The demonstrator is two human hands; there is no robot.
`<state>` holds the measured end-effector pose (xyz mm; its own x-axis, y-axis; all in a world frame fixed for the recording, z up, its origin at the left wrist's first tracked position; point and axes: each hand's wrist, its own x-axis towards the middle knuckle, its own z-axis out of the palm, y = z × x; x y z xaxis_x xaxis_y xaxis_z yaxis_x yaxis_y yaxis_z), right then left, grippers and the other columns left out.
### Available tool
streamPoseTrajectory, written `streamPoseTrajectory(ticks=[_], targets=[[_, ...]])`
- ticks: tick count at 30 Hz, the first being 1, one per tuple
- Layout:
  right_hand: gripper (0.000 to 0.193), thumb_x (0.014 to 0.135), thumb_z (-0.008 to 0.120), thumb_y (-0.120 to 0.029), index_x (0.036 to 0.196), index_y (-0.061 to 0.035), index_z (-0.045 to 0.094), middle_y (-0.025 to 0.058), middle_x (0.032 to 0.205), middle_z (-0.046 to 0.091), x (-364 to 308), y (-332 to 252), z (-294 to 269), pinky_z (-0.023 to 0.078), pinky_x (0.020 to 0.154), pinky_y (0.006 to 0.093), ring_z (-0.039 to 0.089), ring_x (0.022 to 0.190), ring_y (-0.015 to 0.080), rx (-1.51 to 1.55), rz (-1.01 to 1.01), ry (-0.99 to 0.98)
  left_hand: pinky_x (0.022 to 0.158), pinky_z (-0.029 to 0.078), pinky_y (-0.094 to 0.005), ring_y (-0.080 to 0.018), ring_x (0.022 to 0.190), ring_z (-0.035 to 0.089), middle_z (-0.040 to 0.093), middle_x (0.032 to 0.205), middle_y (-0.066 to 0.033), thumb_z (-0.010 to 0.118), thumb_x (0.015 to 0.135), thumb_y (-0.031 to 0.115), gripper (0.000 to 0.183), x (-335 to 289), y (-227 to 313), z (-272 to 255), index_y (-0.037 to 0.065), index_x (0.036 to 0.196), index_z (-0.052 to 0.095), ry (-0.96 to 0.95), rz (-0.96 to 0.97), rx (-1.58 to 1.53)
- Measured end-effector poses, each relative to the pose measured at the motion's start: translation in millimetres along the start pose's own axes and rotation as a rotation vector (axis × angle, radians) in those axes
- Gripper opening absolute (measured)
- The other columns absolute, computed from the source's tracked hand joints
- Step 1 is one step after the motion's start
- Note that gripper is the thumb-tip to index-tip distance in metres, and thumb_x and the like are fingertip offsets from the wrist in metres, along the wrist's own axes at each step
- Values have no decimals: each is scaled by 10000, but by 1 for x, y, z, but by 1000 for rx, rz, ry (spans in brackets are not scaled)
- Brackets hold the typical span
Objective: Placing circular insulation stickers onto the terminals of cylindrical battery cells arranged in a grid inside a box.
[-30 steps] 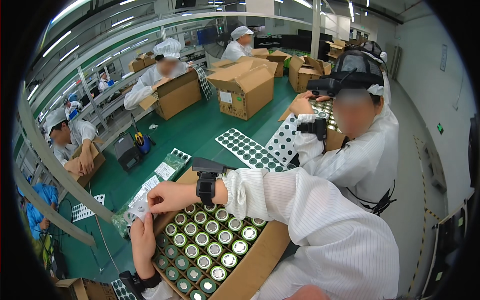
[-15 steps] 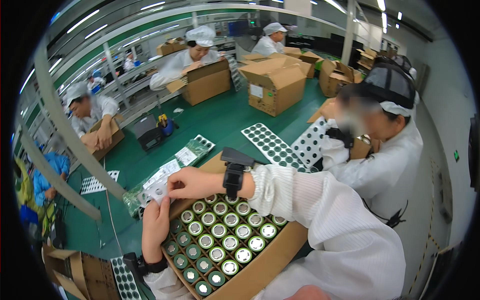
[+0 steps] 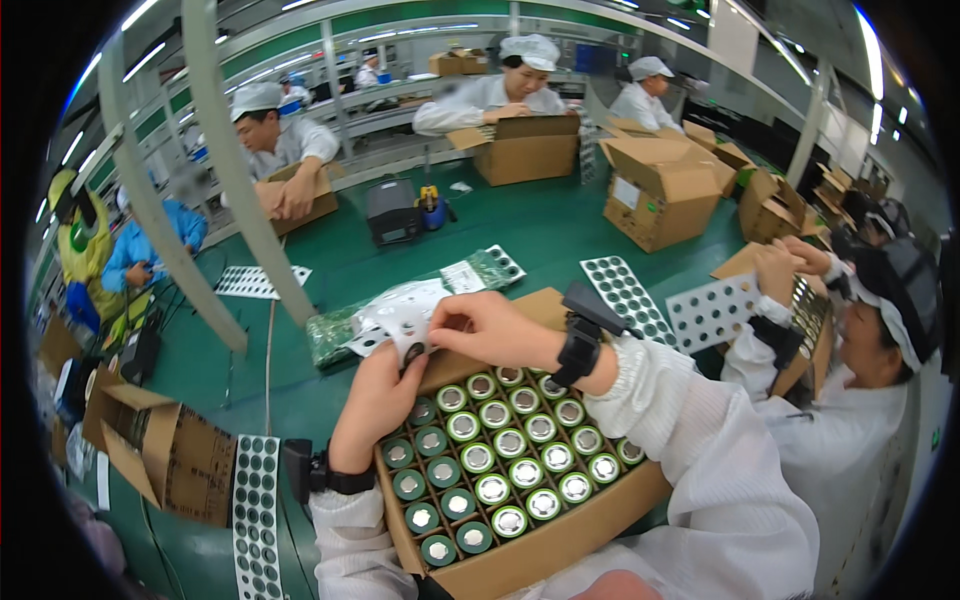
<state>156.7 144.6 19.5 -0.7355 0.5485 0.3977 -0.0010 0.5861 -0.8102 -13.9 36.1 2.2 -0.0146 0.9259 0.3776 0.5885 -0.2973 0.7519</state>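
My left hand (image 3: 378,396) pinches a white sheet of round stickers (image 3: 402,308) with holes in it, beyond the far left corner of an open cardboard box (image 3: 560,545). At the sheet's near edge, a dark round sticker (image 3: 413,352) shows beside my left fingertips. My right hand (image 3: 485,328) is closed, thumb and fingers meeting at the sheet's right edge; its exact grip is partly hidden. Upright cylindrical battery cells (image 3: 525,472) fill the box's divider grid. Cells on the left have dark green tops (image 3: 431,440); the others show white rings and light green rims.
Beneath the sheet lies a clear bag of green-dotted sheets (image 3: 335,335). More sticker sheets (image 3: 258,510) lie on the green table (image 3: 330,395). An open carton (image 3: 180,460) stands left; a black device (image 3: 393,212) stands farther back. A co-worker (image 3: 850,400) sits close on the right.
The view has swung left, so the scene sits farther right. My hands remain together at the sheet, and a dark round sticker now shows by the fingertips. The right co-worker's hands have risen.
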Motion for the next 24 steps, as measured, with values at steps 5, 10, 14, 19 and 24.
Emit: streamPoseTrajectory(ticks=[5,10,14,19,24], targets=[[96,831,689,-68,901,-16,649,32,808,638,-1,-16,1,470,605,226,593,686,92,-166,-114,94,748,482,-407,-402,853,613,641,924,-245,568,916,141,211,-1,5,-5,-37,1023,605,-19,-33,46],[92,810,678,-59,900,-49,661,61,833,615,0,-25,8,514,644,289,631,727,174,-263,-287,82,679,459,-434,-405,768,596,615,820,-238,572,919,178,231,-2,-10,0,-53,912,584,56,23,0],[107,782,702,-63,885,-60,674,60,839,626,-1,-25,10,518,657,307,628,726,205,-316,-343,119,684,459,-437,-406,772,595,614,826,-244,556,926,200,251,1,-20,6,-47,911,594,46,34,28],[98,733,727,-68,823,-66,686,56,798,634,2,-25,12,506,660,333,613,751,244,-473,-472,155,705,450,-444,-409,798,585,614,861,-256,476,966,245,317,-1,-4,-1,-43,963,608,-2,62,-44],[90,726,722,-56,801,-57,673,54,793,635,0,-30,12,505,653,336,610,742,239,-579,-533,159,812,450,-323,-229,871,602,671,947,-179,396,1009,200,363,-4,-8,-4,-96,1018,606,-21,-52,-151]])
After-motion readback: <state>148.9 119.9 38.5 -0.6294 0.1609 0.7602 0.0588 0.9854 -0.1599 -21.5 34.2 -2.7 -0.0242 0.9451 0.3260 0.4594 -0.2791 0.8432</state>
